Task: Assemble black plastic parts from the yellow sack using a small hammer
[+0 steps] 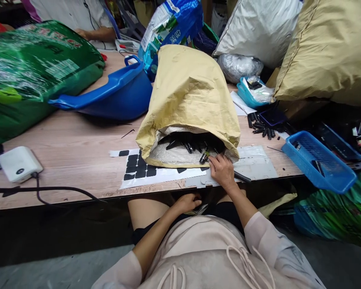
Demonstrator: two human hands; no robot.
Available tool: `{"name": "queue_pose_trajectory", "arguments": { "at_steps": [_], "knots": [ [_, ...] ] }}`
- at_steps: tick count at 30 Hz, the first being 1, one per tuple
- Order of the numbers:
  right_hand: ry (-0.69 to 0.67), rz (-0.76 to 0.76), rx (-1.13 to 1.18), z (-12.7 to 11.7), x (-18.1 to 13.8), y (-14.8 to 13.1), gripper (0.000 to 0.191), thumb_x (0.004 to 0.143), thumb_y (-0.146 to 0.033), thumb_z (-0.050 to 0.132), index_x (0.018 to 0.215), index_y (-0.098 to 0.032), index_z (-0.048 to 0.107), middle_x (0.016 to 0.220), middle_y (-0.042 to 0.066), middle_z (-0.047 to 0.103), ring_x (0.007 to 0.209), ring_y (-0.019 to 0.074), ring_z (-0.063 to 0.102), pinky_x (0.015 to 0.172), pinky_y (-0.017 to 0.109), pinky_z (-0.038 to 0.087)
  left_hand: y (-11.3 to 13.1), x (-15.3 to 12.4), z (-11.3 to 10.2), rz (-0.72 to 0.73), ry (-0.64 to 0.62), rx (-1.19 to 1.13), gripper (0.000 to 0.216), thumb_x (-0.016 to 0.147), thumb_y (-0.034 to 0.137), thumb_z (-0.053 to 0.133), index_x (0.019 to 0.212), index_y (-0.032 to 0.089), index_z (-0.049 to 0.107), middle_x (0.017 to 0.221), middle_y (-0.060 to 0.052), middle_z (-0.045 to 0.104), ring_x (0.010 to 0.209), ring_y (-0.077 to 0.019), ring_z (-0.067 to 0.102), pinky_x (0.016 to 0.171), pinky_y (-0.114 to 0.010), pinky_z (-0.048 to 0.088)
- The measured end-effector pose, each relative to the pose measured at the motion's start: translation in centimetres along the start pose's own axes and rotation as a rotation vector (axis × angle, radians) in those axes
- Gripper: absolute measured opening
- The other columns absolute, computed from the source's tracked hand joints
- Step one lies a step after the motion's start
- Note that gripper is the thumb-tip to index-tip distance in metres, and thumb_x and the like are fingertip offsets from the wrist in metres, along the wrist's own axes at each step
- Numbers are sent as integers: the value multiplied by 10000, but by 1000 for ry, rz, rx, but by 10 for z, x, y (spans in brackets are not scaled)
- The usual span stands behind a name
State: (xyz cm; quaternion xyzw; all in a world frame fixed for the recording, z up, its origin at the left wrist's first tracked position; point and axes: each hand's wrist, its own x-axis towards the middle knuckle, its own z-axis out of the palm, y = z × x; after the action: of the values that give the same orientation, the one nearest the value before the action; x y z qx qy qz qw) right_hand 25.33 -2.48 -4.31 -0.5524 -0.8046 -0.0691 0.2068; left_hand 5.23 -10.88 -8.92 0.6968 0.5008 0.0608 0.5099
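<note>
At the mouth of a yellow woven sack (195, 88), my right hand (222, 170) is closed, its fingertips at a small shiny black cylindrical piece (203, 157). Inside the opening lies a heap of black tube-like parts (188, 143), partly in shadow. A black rod (242, 176) sticks out to the right from beneath my right hand. My left hand (186, 203) rests low over my lap, just below the table edge. Its fingers are loosely bent and apart, and I see nothing held in them.
A white sheet with black stickers (141, 166) lies under the sack's front. To the left are a blue basin (117, 94), a green sack (42, 72) and a white box (19, 164) with a cable. At right stands a blue basket (319, 160). Another person's arm (100, 35) shows behind.
</note>
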Motion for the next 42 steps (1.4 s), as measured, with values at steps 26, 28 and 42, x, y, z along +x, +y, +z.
{"name": "queue_pose_trajectory", "arguments": {
  "at_steps": [26, 28, 42],
  "knots": [
    [4, -1, -2, 2, 0, 1, 253, 995, -252, 564, 1159, -230, 756, 964, 82, 672, 931, 241, 539, 832, 350, 379, 12, 2, -117, 274, 773, 175, 106, 892, 303, 738, 968, 233, 717, 941, -43, 732, 921, -240, 628, 865, -364, 511],
    [3, 1, -4, 2, 0, 2, 255, 998, -254, 560, 1160, -230, 755, 967, 83, 672, 927, 241, 538, 826, 350, 379, 9, -1, -105, 316, 682, 183, 111, 893, 308, 747, 971, 231, 728, 935, -44, 737, 931, -240, 623, 884, -369, 502],
    [120, 36, 174, -15, 2, -8, 363, 1093, -296, 444, 1310, -206, 721, 1033, 89, 703, 911, 190, 654, 816, 285, 490, -7, 12, -93, 307, 655, 181, 139, 849, 312, 828, 967, 244, 803, 934, -43, 712, 951, -239, 625, 925, -382, 491]
  ]
}}
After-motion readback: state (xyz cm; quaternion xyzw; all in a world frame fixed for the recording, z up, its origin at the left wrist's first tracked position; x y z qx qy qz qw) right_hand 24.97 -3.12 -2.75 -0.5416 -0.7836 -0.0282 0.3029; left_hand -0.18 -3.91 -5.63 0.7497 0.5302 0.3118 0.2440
